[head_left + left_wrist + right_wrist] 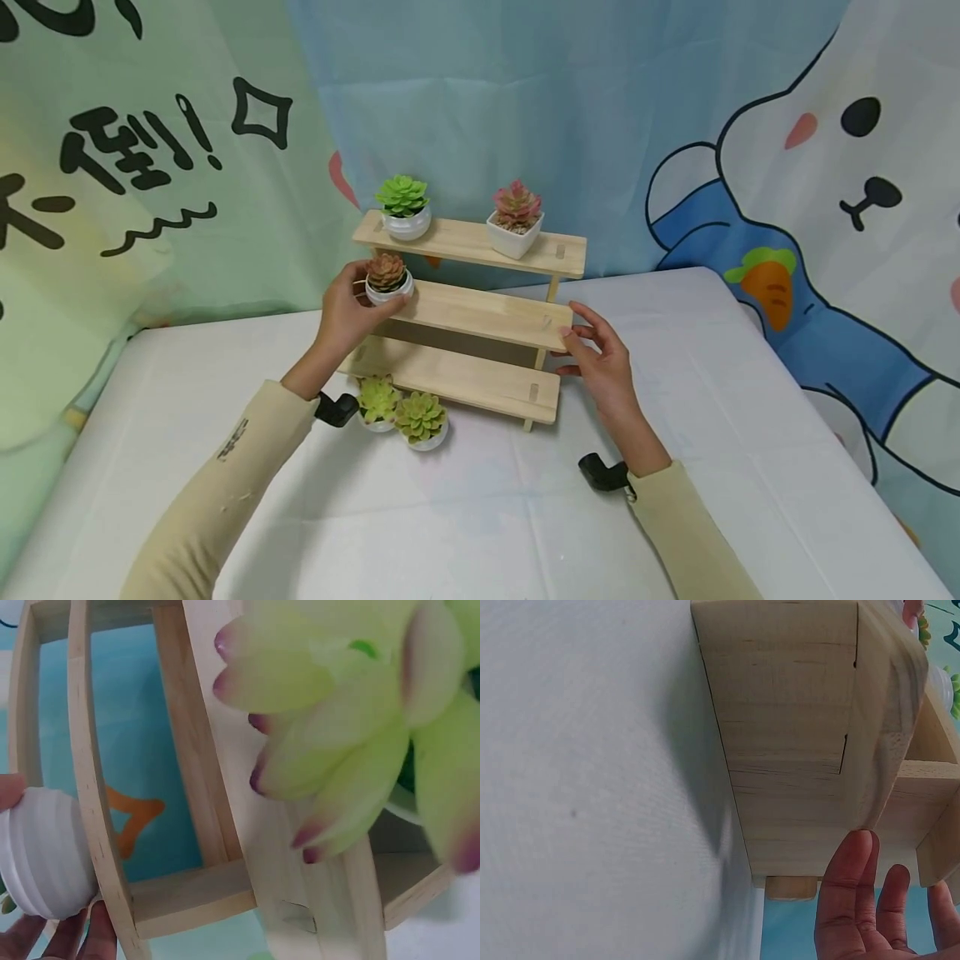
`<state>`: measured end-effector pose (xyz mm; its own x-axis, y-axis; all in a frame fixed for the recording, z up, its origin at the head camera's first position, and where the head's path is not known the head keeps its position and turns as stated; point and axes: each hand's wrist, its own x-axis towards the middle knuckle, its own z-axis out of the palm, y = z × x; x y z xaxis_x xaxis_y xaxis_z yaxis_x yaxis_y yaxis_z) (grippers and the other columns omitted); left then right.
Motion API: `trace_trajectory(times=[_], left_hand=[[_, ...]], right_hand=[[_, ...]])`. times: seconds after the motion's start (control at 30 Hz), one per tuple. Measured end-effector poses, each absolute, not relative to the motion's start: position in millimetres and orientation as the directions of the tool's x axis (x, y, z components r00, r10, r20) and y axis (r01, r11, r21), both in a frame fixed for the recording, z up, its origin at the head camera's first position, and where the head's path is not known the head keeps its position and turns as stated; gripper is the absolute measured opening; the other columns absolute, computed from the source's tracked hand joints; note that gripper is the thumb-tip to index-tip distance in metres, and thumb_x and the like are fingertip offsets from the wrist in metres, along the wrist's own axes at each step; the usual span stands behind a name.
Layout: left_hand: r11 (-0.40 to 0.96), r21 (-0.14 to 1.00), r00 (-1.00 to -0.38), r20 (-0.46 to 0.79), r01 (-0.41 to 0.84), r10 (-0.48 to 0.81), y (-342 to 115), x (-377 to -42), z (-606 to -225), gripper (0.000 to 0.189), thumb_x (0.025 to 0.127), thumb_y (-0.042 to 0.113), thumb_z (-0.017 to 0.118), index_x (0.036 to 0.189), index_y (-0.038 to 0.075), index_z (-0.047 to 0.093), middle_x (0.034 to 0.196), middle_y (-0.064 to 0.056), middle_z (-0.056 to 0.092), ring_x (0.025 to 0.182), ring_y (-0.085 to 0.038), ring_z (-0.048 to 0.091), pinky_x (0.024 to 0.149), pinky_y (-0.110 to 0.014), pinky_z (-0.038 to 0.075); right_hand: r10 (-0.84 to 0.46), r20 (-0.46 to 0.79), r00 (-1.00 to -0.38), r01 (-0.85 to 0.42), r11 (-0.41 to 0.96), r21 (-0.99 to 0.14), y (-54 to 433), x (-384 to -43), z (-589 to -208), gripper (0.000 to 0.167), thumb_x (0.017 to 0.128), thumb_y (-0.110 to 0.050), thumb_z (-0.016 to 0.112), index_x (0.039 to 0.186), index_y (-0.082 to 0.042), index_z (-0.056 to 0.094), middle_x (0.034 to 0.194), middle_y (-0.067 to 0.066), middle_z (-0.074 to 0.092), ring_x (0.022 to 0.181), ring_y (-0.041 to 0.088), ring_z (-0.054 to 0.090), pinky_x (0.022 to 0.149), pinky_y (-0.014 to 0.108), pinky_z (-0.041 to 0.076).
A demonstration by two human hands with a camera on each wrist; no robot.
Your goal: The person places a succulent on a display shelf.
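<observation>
A printed backdrop (555, 108) hangs behind the bench (465, 533), which is covered in white cloth. On the bench stands a three-tier wooden stand (487, 312). The right hand (603, 362) has its thumb and fingers closed lightly on the right end of the stand's middle board. The left hand (348, 308) is clamped round the white pot of the brown plant (387, 275). The pink plant (516, 215), in a squarish white pot, sits toward the right of the top board. Two yellow-green plants (422, 418) stand side by side on the bench, just in front of the bottom board's left part. The green plant (403, 204) is near the top board's left end. The brown plant is at the middle board's left end; whether its base fully rests there is hard to tell.
</observation>
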<state>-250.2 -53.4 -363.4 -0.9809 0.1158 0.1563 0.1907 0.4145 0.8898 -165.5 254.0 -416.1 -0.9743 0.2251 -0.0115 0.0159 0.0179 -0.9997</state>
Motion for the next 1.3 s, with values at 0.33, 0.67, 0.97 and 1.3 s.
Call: trace_trajectory(times=[0.33, 0.67, 0.97, 1.3], left_hand=[[0.337, 0.920, -0.979, 0.197, 0.202, 0.047, -71, -233, -359, 0.072, 0.083, 0.015, 0.078, 0.141, -0.002, 0.038, 0.133, -0.025, 0.046, 0.121, -0.036, 0.050, 0.100, -0.047, 0.044], [0.373, 0.899, -0.972, 0.232, 0.228, 0.035, -93, -191, -367, 0.071, 0.081, 0.010, 0.080, 0.138, -0.004, 0.040, 0.136, -0.020, 0.048, 0.127, -0.033, 0.046, 0.098, -0.047, 0.043], [0.399, 0.895, -0.980, 0.190, 0.200, 0.064, -107, -162, -388, 0.074, 0.078, 0.008, 0.081, 0.139, -0.002, 0.040, 0.140, -0.019, 0.043, 0.131, -0.032, 0.041, 0.099, -0.049, 0.042], [0.337, 0.934, -0.989, 0.087, 0.123, 0.122, -112, -142, -420, 0.078, 0.076, 0.000, 0.081, 0.139, -0.005, 0.035, 0.142, -0.024, 0.035, 0.129, -0.041, 0.042, 0.102, -0.054, 0.041]], right_hand=[[0.218, -0.016, -0.976, 0.023, 0.028, -0.999, 254, -166, -416, 0.047, 0.101, -0.018, 0.055, 0.147, -0.013, 0.044, 0.103, -0.002, 0.054, 0.078, 0.005, 0.065, 0.065, 0.026, 0.056], [0.211, -0.025, -0.977, 0.027, 0.007, -1.000, 254, -167, -417, 0.047, 0.101, -0.021, 0.056, 0.146, -0.016, 0.046, 0.104, -0.003, 0.054, 0.079, 0.006, 0.067, 0.066, 0.025, 0.056], [0.232, -0.038, -0.972, 0.037, -0.008, -0.999, 253, -168, -418, 0.047, 0.100, -0.022, 0.057, 0.146, -0.017, 0.046, 0.102, -0.004, 0.055, 0.078, 0.007, 0.068, 0.065, 0.024, 0.056], [0.229, -0.039, -0.973, 0.037, -0.016, -0.999, 253, -169, -418, 0.048, 0.100, -0.022, 0.057, 0.146, -0.016, 0.045, 0.103, -0.003, 0.054, 0.078, 0.008, 0.069, 0.064, 0.023, 0.056]])
